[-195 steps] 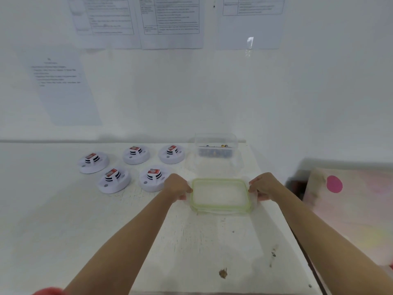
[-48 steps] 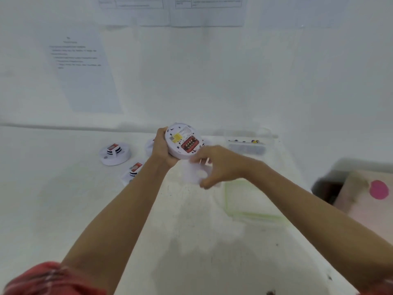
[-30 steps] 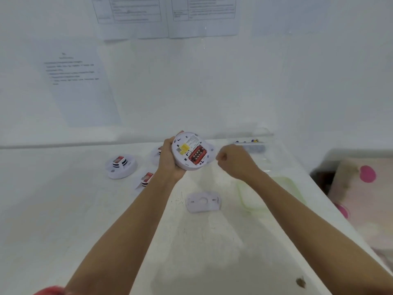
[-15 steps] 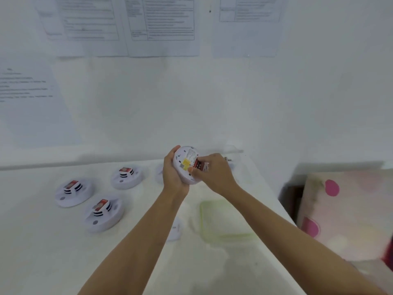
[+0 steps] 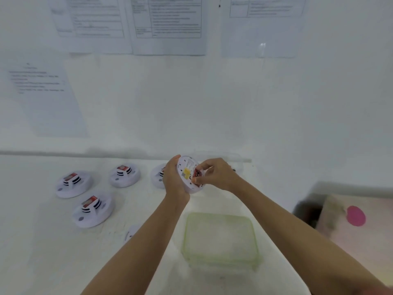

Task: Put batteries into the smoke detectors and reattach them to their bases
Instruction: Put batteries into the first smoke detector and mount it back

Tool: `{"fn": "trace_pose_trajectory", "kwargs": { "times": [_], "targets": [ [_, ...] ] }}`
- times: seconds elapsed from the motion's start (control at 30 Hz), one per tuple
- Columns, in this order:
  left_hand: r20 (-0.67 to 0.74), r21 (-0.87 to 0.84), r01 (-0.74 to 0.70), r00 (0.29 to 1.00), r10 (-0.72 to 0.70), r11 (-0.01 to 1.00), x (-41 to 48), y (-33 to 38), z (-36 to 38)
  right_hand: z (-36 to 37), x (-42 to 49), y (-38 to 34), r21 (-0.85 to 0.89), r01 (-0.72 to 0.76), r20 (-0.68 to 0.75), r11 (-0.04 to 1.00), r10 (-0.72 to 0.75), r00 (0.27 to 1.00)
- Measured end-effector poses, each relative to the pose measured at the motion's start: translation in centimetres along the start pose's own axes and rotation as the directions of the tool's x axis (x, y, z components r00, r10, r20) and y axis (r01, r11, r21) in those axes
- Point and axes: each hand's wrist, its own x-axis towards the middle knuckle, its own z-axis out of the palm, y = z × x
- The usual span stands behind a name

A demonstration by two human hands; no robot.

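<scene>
Right now I have the smoke detector (image 5: pixel 188 174) lifted above the table (image 5: pixel 42 252), its back towards me and my left hand (image 5: pixel 173 182) wrapped round its rim. My right hand (image 5: pixel 219 174) pinches at its red battery bay; I cannot tell whether a battery sits under the fingertips. I judge this to be the seating step. Next comes a firm press, then the loose base (image 5: pixel 130 233) peeking out beside my left forearm. The green-rimmed lid (image 5: pixel 221 237) lies below, near the table's right edge, and other detectors (image 5: pixel 92 208) crowd the left.

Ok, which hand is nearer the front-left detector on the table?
Left. The left hand, gripping the raised detector, is right of the front-left detector; the right hand is farther right.
</scene>
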Motion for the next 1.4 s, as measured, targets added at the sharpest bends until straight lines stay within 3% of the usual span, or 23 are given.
{"fn": "trace_pose_trajectory", "kwargs": {
  "times": [0.37,0.67,1.03,1.1,1.2,1.3,1.4],
  "targets": [
    [-0.054,0.037,0.027,0.998,-0.025,0.999,0.2,1.2,0.4,-0.2,0.1,-0.9,-0.107,0.056,0.018,0.993,-0.055,0.998],
    [-0.033,0.044,0.051,0.998,-0.049,0.998,0.6,1.3,1.1,0.0,-0.4,-1.5,-0.346,0.139,0.029,0.928,-0.137,0.99],
    [-0.114,0.055,-0.111,0.987,0.117,0.992,1.6,2.3,1.2,1.2,-0.1,-1.2,-0.424,0.2,-0.015,0.883,-0.228,0.974],
    [-0.141,0.075,-0.142,0.978,0.151,0.987,1.5,2.3,1.3,1.4,0.1,-1.6,-0.356,0.157,-0.045,0.921,-0.185,0.982],
    [-0.147,0.075,-0.19,0.969,0.2,0.979,1.5,2.1,1.3,1.3,0.7,-2.3,-0.096,0.048,-0.059,0.994,-0.054,0.997],
    [-0.142,0.084,-0.214,0.964,0.225,0.973,1.7,1.9,1.1,1.2,1.3,-2.5,0.1,-0.08,-0.045,0.992,0.085,0.995],
    [-0.138,0.082,-0.206,0.967,0.216,0.975,1.9,1.8,0.8,1.1,1.5,-2.8,0.169,-0.182,-0.034,0.969,0.191,0.981]
  ]
}}
